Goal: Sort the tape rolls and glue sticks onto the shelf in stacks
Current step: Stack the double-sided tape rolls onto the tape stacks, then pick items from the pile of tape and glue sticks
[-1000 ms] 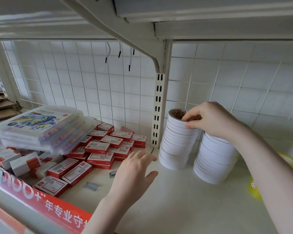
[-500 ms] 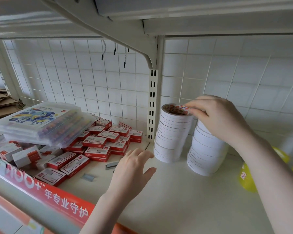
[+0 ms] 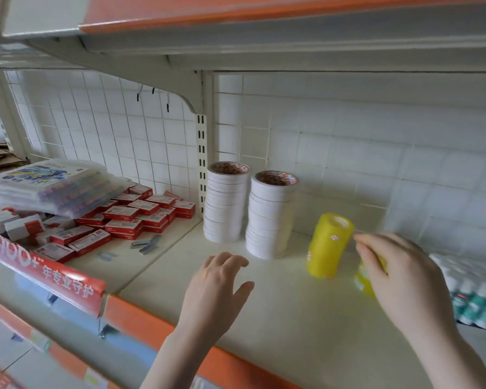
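At the far left of your shelf (image 3: 264,313) a clear plastic case of coloured pens (image 3: 51,186) lies tilted on a heap of red and white staple boxes (image 3: 124,217); loose strips of staples (image 3: 149,244) lie just in front of the heap. Right of the slotted upright (image 3: 201,161) two stacks of white tape rolls (image 3: 226,203) (image 3: 271,217) stand upright, close together but apart; your left hand (image 3: 216,287) hovers in front of them over the bare shelf, fingers spread and relaxed, holding nothing. Further right a stack of yellow tape rolls (image 3: 327,245) leans slightly; beside it your right hand (image 3: 399,276) has its fingers curled over a second yellow roll (image 3: 362,279), and it seems to grip that roll, though blur and the hand itself hide most of it; whether the roll touches the leaning stack you cannot tell from here. At the right edge glue sticks (image 3: 472,299) with white caps and green labels stand packed together on the shelf.
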Motion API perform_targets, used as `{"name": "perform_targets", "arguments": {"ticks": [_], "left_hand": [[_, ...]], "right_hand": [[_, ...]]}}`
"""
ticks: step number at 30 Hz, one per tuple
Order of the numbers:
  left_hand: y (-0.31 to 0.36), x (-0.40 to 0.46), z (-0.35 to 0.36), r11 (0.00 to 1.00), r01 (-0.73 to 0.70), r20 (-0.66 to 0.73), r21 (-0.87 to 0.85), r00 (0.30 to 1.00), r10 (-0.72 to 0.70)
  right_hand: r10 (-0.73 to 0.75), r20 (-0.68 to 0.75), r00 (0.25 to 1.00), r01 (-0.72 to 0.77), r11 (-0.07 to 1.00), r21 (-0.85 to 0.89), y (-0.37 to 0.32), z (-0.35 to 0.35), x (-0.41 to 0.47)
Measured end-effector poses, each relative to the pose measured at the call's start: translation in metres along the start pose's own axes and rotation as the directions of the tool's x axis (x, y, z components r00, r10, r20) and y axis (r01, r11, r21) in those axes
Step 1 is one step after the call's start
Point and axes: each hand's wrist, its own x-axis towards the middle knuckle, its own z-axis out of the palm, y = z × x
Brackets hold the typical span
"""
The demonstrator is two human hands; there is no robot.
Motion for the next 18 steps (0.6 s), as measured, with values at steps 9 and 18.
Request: {"name": "perform_targets", "arguments": {"ticks": [9,18], "left_hand": [[0.076,-0.034,0.014,0.996,-0.081,-0.002,-0.028,0.997,0.081],[0.160,-0.076,0.044,0.968,-0.209,0.074,-0.142,0.973,0.221]], "right_hand": [[0.181,0.010,0.984,-0.175,0.965,-0.193,0.049,-0.062,-0.093],[0.321,-0.110,0.941,-0.338,0.852,-0.401,0.079,-0.151,-0.175]]}}
